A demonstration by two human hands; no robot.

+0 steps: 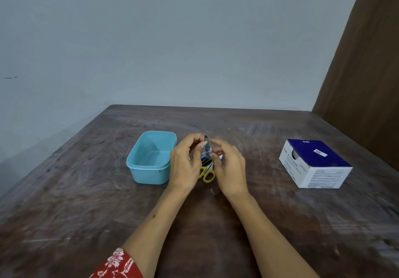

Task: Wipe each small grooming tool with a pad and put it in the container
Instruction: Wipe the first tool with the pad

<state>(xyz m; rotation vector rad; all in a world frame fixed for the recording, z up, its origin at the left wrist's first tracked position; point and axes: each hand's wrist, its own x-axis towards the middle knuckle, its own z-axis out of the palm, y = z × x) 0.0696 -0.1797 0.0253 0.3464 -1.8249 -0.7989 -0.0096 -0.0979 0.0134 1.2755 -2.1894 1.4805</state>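
Both my hands are raised together just above the table (86,191), a dark brown wooden top, scuffed and streaked with pale smears.

My left hand (184,163) has its fingers curled inward, tips pinching near the upper part of a small grooming tool (206,146). The tool stands roughly upright between my two hands: a slim, flat shaft, dark grey at its rounded tip, with blue and pale parts lower down. Motion blur keeps me from saying exactly what kind of tool it is, or whether a pad is wrapped around it.

My right hand (228,165) has its fingers bent as well, closing on the lower part of the same tool from the other side. The exact contact points are hidden behind my knuckles.

Directly below my fingers, on the table, lie scissors (207,173) with yellow plastic loop handles and shiny metal blades; the blades point away from me and are partly covered by my hands.

Just beside my left fingers, on their outer side, sits the container (151,159): light blue plastic, rectangular with rounded corners, smooth walls, a lipped rim, lid off, nothing seen inside.

Well apart from my right fingers, on their outer side, rests a cardboard box (315,163), dark blue on top, white printed sides.

A red sleeve (118,264) with white floral print covers my left upper forearm.
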